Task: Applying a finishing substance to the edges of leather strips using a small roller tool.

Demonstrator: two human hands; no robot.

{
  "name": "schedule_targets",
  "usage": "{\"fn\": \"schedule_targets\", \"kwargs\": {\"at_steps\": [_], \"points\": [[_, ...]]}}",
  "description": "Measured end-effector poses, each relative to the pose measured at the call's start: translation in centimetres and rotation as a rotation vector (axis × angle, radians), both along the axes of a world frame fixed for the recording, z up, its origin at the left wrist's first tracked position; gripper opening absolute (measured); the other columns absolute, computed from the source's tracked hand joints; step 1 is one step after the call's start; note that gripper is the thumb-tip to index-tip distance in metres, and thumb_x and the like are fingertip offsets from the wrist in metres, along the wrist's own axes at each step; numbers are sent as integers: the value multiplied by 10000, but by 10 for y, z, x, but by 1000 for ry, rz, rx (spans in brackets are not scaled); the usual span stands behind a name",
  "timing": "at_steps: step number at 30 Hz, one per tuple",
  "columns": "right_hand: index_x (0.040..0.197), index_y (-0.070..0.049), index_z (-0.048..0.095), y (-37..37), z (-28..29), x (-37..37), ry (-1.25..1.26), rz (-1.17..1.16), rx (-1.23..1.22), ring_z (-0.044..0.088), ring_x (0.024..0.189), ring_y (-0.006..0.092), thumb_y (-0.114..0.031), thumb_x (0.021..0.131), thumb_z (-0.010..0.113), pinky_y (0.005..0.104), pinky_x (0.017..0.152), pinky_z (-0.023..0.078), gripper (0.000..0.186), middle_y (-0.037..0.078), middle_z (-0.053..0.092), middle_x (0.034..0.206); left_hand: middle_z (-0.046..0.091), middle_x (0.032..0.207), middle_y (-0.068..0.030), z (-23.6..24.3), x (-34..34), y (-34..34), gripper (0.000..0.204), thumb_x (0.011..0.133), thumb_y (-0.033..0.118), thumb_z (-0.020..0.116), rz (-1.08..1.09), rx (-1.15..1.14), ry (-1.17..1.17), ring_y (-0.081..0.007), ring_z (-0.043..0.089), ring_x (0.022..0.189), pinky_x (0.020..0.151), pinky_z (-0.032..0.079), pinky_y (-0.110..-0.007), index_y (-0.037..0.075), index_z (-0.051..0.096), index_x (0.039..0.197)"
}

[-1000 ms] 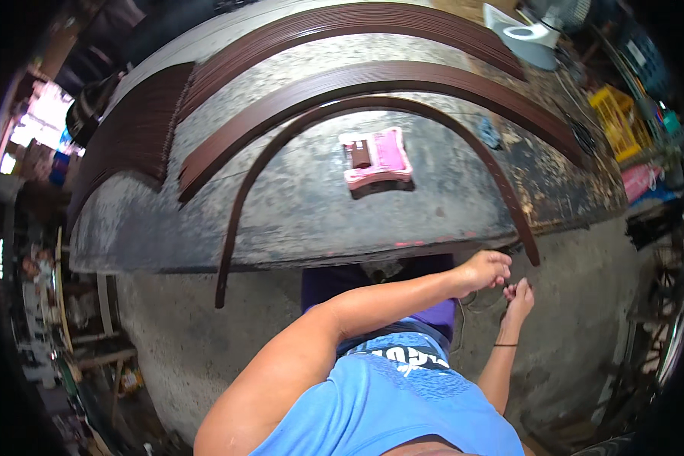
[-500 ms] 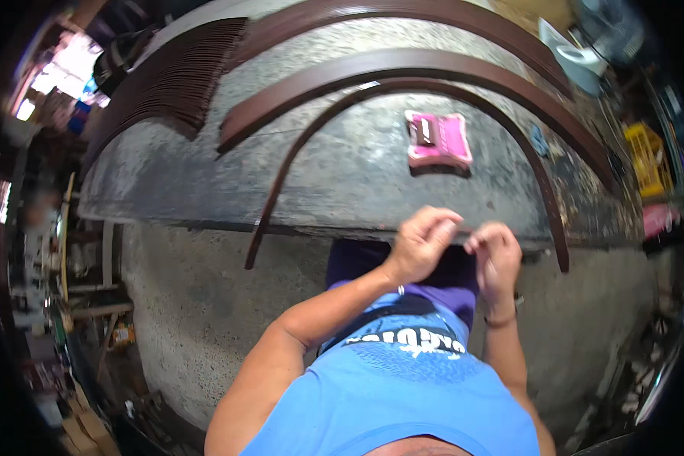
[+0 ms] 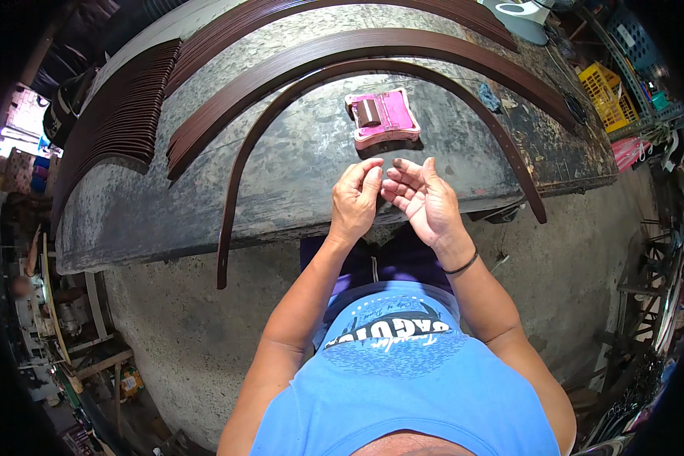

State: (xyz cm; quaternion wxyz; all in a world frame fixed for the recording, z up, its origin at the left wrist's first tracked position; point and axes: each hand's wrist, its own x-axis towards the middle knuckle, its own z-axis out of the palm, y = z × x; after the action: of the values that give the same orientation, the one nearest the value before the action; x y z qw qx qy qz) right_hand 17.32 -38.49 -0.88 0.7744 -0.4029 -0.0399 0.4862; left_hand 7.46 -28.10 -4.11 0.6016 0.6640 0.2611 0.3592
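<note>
At the left of the table (image 3: pixel 296 182), a fan (image 3: pixel 114 121) of brown strips lies, one strip close beside another. Right of it, a far stack (image 3: pixel 342 14) and a near stack (image 3: pixel 372 42) curve across the table. These three groups lie in order, so the arranging of them looks done; whether their strips are finished, one cannot tell. One strip (image 3: pixel 372 66) lies alone in an arch on the near side of the near stack, with both ends reaching past the table's edge. It seems to be the piece that is left apart, and no hand is on it. The work is therefore judged to be partly done, but how much is left does not show.

The left hand (image 3: pixel 355 201) is inside the arch, with its thumb and first finger brought near to each other; whether something small is between them, one cannot tell. The pink box (image 3: pixel 403 110), with a brown block (image 3: pixel 368 113) at its left part, lies just beyond both hands and is not touched. The right hand (image 3: pixel 427 201) is just beside the left, palm turned up, fingers loosely bent and thumb apart, pinching nothing that can be seen. The arch's right side lies well apart from it.
</note>
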Motion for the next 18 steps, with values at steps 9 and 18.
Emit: {"fn": "schedule_targets", "kwargs": {"at_steps": [9,18], "points": [[1192,44,501,-10,8,-1,251,-5,101,607,999,267,-442,982,374,403,908,482,545,157,603,1072,618,859,-88,-1,4,-2,190,936,147,534,6,-44,-87,-160,603,730,657,478,-290,-3,644,978],[831,-21,547,-76,34,33,-1121,-58,-302,545,697,109,-236,928,586,271,678,474,239,36,548,749,508,611,-55,74,-59,-8,152,839,123,673,-98,503,292,-129,473,560,526,394,-267,21,603,751]]}}
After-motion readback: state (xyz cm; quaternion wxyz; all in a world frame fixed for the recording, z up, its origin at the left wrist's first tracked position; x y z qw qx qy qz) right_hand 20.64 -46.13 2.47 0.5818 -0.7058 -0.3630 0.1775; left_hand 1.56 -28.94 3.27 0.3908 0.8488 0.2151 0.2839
